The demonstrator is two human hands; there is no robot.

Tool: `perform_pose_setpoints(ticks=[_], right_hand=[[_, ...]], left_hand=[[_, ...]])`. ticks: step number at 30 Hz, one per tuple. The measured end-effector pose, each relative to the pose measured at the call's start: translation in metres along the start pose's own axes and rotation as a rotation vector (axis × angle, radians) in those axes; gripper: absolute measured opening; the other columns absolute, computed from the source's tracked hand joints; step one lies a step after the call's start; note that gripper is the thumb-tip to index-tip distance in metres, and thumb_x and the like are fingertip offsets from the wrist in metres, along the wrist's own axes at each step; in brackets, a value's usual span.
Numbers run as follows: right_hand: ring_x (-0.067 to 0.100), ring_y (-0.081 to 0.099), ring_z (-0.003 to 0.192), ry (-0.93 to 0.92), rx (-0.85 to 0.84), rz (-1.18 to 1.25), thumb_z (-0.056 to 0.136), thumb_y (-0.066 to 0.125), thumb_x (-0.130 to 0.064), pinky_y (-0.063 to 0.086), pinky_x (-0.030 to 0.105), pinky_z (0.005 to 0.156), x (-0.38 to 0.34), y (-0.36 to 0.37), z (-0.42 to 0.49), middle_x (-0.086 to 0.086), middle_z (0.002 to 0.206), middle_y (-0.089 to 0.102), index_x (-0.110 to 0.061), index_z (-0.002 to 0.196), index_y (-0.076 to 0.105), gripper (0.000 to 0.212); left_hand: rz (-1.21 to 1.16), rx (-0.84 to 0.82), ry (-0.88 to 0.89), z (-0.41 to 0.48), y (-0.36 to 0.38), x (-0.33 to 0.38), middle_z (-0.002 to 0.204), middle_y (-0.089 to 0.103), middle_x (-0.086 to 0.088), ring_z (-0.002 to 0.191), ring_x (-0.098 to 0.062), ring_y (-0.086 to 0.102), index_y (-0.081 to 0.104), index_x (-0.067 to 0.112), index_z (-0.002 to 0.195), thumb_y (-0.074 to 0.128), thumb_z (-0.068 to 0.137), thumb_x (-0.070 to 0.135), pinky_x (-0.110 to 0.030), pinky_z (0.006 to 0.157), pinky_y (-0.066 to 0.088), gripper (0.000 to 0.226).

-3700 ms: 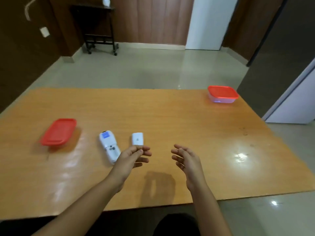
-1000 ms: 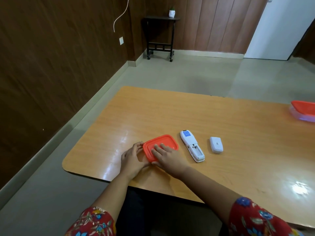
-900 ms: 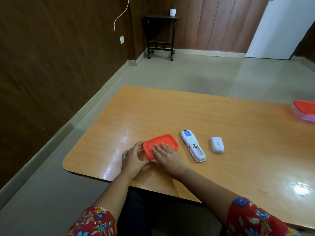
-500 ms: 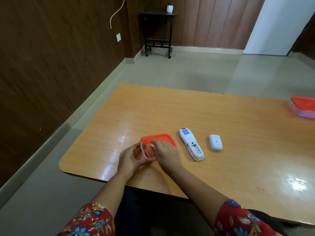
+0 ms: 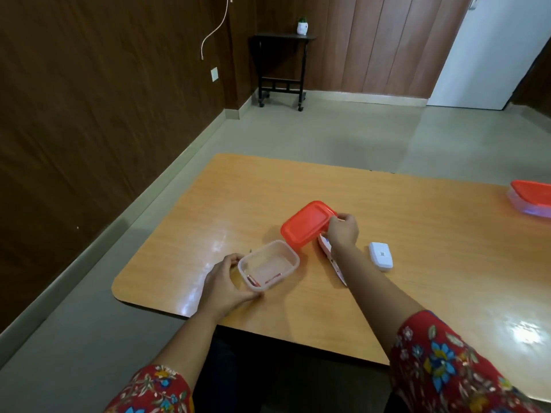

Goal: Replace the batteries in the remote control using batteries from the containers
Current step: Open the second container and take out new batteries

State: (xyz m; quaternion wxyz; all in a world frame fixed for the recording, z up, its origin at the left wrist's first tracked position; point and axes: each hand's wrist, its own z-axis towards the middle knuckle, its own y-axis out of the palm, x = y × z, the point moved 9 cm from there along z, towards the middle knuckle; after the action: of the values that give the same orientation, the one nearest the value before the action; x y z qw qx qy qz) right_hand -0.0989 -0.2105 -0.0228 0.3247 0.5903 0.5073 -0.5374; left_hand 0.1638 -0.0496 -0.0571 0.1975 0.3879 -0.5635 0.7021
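Left hand (image 5: 222,283) at 7 o'clock of surface (image 5: 417,263), fingers clamped round open clear container (image 5: 269,264); two batteries (image 5: 264,281) inside. Right hand (image 5: 343,231) at 1 o'clock of container, fingers pinching lifted red lid (image 5: 307,224), tilted. Remote (image 5: 329,257) partly hidden under right forearm. Battery cover (image 5: 380,256) at its 3 o'clock. Second lidded container (image 5: 532,198) far at 2 o'clock edge.

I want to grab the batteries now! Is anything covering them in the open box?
No. The red lid is off, held up in the right hand. The batteries lie uncovered in the clear container, steadied by the left hand.
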Motion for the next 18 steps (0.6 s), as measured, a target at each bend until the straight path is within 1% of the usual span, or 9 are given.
perform_pose_setpoints(ticks=[3,5,7,10,12,13,15,16,18], right_hand=[[0.017,0.059,0.054,0.145,-0.076,0.104,0.088,0.048,-0.005,0.057,0.038,0.063,0.020,0.019,0.006,0.008,0.078,0.062,-0.011,0.102,0.054,0.016],[0.014,0.054,0.053,0.178,-0.154,0.069,0.086,0.051,-0.001,0.046,0.029,0.051,0.028,0.029,0.004,0.009,0.075,0.059,-0.009,0.097,0.059,0.016],[0.016,0.046,0.056,0.186,-0.233,-0.047,0.082,0.054,-0.002,0.036,0.030,0.052,0.032,0.035,-0.001,0.007,0.065,0.049,-0.009,0.077,0.056,0.009],[0.020,0.041,0.057,0.156,-0.299,-0.154,0.078,0.055,-0.009,0.030,0.032,0.053,0.035,0.036,-0.014,0.004,0.058,0.041,-0.014,0.062,0.045,0.020],[0.021,0.047,0.067,0.039,-0.315,-0.197,0.082,0.053,-0.013,0.034,0.030,0.058,0.030,0.035,-0.030,0.001,0.065,0.046,-0.015,0.072,0.050,0.011],[0.021,0.053,0.078,-0.044,-0.334,-0.262,0.085,0.052,-0.016,0.040,0.030,0.065,0.028,0.035,-0.039,0.000,0.076,0.054,-0.015,0.085,0.057,0.005],[0.020,0.059,0.103,-0.261,-0.380,-0.484,0.089,0.052,-0.021,0.045,0.031,0.085,0.018,0.041,-0.062,-0.002,0.104,0.064,-0.015,0.114,0.062,0.028],[0.019,0.060,0.106,-0.384,-0.427,-0.597,0.088,0.052,-0.024,0.046,0.031,0.088,0.011,0.048,-0.076,-0.003,0.110,0.067,-0.018,0.117,0.062,0.031],[0.021,0.060,0.105,-0.568,-0.577,-0.834,0.085,0.055,-0.026,0.046,0.031,0.085,0.008,0.072,-0.103,-0.004,0.109,0.070,-0.023,0.114,0.065,0.030]], left_hand=[[0.067,-0.002,0.021,0.001,0.001,0.005,0.103,0.055,0.018,0.100,-0.005,0.051,0.047,0.035,0.108,0.085,0.036,0.055,-0.026,0.086,0.042,0.084],[0.092,0.000,0.025,0.001,0.003,0.006,0.102,0.055,0.020,0.100,-0.005,0.050,0.045,0.037,0.106,0.083,0.034,0.059,-0.028,0.088,0.041,0.084],[0.106,0.001,0.028,0.000,0.003,0.006,0.103,0.055,0.021,0.101,-0.005,0.050,0.043,0.040,0.104,0.082,0.033,0.062,-0.029,0.089,0.041,0.084],[0.115,-0.004,0.051,-0.001,0.003,0.008,0.103,0.054,0.024,0.100,-0.004,0.050,0.044,0.039,0.104,0.081,0.034,0.063,-0.028,0.090,0.037,0.083],[0.122,-0.006,0.069,-0.001,0.002,0.011,0.104,0.054,0.024,0.102,-0.004,0.050,0.046,0.038,0.106,0.081,0.034,0.064,-0.028,0.091,0.037,0.084],[0.122,-0.006,0.071,-0.001,0.002,0.011,0.106,0.054,0.024,0.103,-0.005,0.050,0.047,0.038,0.109,0.081,0.034,0.064,-0.029,0.092,0.037,0.086],[0.118,-0.019,0.058,-0.001,0.003,0.010,0.111,0.054,0.022,0.107,-0.006,0.049,0.047,0.038,0.115,0.081,0.034,0.064,-0.030,0.096,0.037,0.092],[0.118,-0.026,0.052,-0.002,0.003,0.009,0.113,0.054,0.021,0.109,-0.007,0.048,0.046,0.039,0.117,0.081,0.034,0.065,-0.031,0.098,0.037,0.094],[0.117,-0.020,0.055,-0.002,0.003,0.010,0.115,0.056,0.020,0.111,-0.009,0.050,0.048,0.039,0.116,0.080,0.035,0.064,-0.032,0.098,0.038,0.090]])
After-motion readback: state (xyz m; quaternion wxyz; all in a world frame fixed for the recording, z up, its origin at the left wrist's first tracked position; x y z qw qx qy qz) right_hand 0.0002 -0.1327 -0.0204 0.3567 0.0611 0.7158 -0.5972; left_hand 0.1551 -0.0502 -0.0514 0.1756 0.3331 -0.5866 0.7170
